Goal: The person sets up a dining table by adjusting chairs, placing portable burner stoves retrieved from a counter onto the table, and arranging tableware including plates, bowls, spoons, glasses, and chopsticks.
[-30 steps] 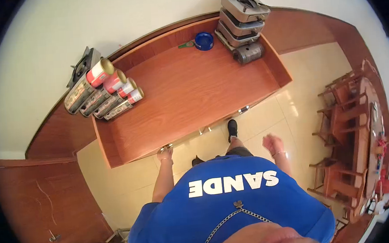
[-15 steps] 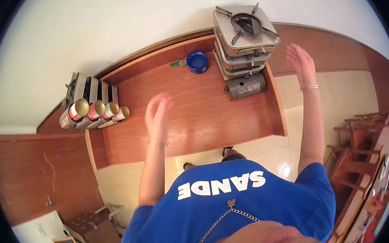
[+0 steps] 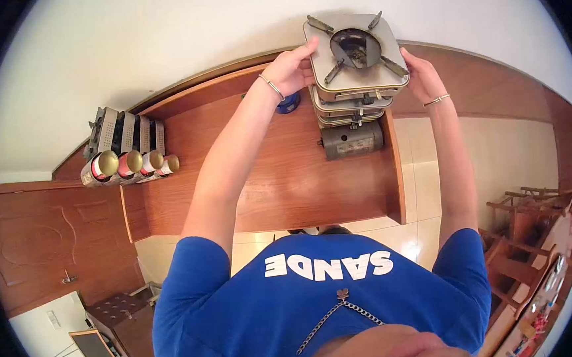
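Observation:
A square portable gas stove with a round burner and several pot supports tops a stack of similar stoves. My left hand is on its left side, thumb over the top edge and fingers along the side. At the right edge my right hand grips the same stove, its fingers partly hidden behind the rim. The top stove looks slightly raised and tilted over the stack. Beside my left wrist lies a blue round dish-like thing, mostly covered by my forearm.
The stack stands at the right end of a wooden tabletop with raised edges. A dark metal cylinder-shaped stove part sits at its front. On the left, several stoves stand on edge with gas cans. Wooden chairs are at right.
Both hands have moved in from beside the stack and taken hold of the top stove. My left forearm now covers the green-handled item and part of the blue dish.

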`<act>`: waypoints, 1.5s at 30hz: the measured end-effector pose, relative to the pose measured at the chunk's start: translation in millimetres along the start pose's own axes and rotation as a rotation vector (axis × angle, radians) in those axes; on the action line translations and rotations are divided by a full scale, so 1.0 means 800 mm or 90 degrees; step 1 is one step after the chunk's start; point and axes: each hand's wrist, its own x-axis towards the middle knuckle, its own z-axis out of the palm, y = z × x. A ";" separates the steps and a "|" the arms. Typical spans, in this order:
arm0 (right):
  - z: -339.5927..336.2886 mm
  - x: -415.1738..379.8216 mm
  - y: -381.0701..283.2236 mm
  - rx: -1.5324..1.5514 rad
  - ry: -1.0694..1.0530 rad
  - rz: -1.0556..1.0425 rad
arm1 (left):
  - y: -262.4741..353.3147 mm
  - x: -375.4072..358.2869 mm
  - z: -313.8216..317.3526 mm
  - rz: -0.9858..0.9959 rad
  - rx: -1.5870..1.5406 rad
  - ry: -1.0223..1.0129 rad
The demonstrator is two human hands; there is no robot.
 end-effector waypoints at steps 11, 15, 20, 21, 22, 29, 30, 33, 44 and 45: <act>0.095 -0.058 -0.042 -0.107 -0.052 -0.048 | -0.004 -0.099 0.010 0.167 -0.106 -0.005; 0.090 -0.051 -0.046 -0.118 -0.117 -0.058 | -0.035 -0.157 -0.018 0.216 -0.149 0.095; -0.011 -0.009 0.004 -0.304 0.102 -0.058 | -0.117 -0.271 -0.087 0.271 -0.210 0.212; -0.018 -0.006 0.012 -0.272 0.102 0.022 | -0.133 -0.296 -0.094 0.292 -0.208 0.252; -0.015 -0.008 0.015 -0.273 0.098 0.025 | -0.145 -0.322 -0.094 0.295 -0.212 0.277; -0.018 -0.002 0.039 -0.161 -0.059 0.189 | -0.228 -0.463 -0.123 0.339 -0.308 0.531; -0.019 0.001 0.044 -0.162 -0.062 0.189 | -0.239 -0.477 -0.131 0.368 -0.345 0.565; -0.021 0.006 0.051 -0.130 -0.098 0.170 | -0.247 -0.503 -0.116 0.396 -0.323 0.618; -0.019 -0.032 0.084 -0.040 0.033 0.005 | -0.262 -0.547 -0.114 0.450 -0.356 0.568; -0.023 -0.044 0.084 0.002 0.028 -0.034 | -0.265 -0.549 -0.122 0.457 -0.361 0.563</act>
